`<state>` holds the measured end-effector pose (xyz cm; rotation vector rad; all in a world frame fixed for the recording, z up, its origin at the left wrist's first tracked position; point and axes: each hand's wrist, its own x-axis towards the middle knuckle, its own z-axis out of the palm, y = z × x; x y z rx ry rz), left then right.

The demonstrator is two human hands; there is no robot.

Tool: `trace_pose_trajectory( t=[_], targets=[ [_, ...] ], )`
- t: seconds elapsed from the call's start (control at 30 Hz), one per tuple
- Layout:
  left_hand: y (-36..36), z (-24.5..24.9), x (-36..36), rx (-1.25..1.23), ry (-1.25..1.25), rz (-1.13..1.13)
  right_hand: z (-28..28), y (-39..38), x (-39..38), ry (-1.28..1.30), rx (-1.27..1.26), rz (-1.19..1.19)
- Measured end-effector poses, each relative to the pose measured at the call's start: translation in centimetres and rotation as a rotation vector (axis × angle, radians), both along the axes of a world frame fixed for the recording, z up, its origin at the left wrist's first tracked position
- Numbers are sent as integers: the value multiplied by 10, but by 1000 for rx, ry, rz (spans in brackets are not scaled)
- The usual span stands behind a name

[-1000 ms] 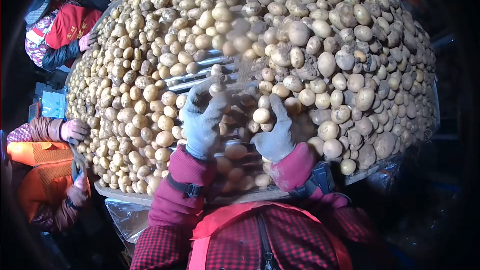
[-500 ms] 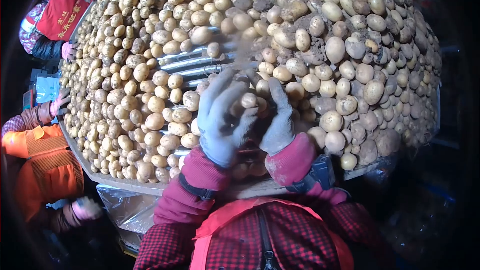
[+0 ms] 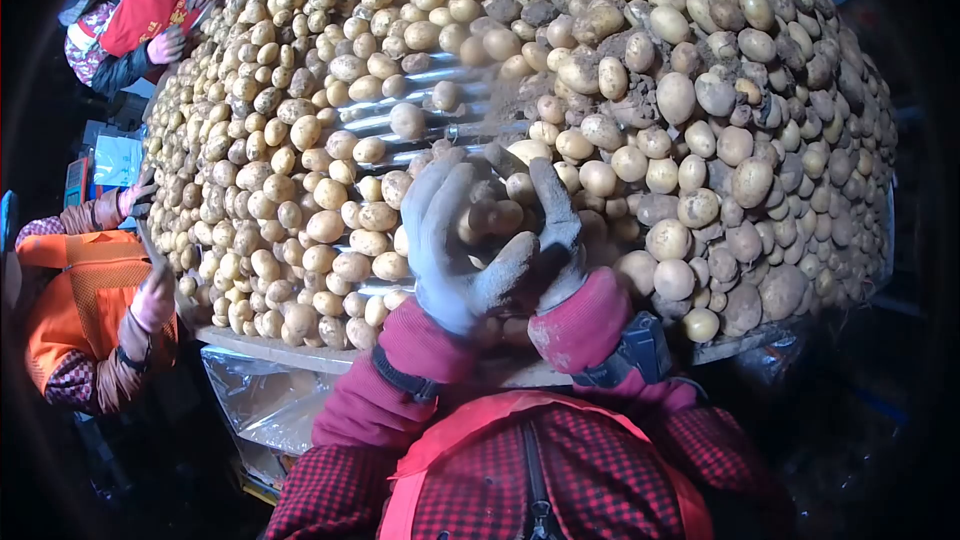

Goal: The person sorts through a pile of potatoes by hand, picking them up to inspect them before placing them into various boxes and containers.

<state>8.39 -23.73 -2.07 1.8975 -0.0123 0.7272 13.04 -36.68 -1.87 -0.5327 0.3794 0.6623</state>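
Both hands wear grey gloves and are cupped toward each other over the potatoes. Small potatoes (image 3: 497,214) lie between them, against the curved fingers of my left hand (image 3: 455,240). My right hand (image 3: 560,235) has its fingers bent around the other side, the thumb area in shadow. Whether it bears any potato's weight is hidden. Just beyond the fingertips, shiny metal rollers (image 3: 400,110) show through a gap, with a loose potato (image 3: 407,121) on them. Dirtier potatoes (image 3: 675,98) are heaped to the right.
Potatoes cover the wide table, whose rim (image 3: 280,352) runs close to my forearms. At the left stand a person in an orange vest (image 3: 100,290) and another person in red (image 3: 145,15). Clear plastic sheeting (image 3: 265,400) hangs below the rim.
My left thumb has moved in toward my right hand, narrowing the space between the hands. Potatoes on the rollers have shifted. The orange-vested person's lower hand has risen to the table edge.
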Motion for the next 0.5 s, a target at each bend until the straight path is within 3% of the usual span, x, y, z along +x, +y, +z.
trace_pose_trajectory(
  t=[0.1,0.27,0.37,0.43,0.5],
  targets=[
    [2,1,-2,49,-37,45,-3,3,-1,-20,-1,28],
    [16,19,-10,473,62,44,-15,17,-5,-131,-28,118],
    [17,32,-15,347,-69,121,-11,24,-13,-110,115,176],
    [20,46,-30,362,20,165,3,29,-19,-56,283,160],
    [24,46,-38,355,10,195,15,35,-23,144,420,178]
  ],
)
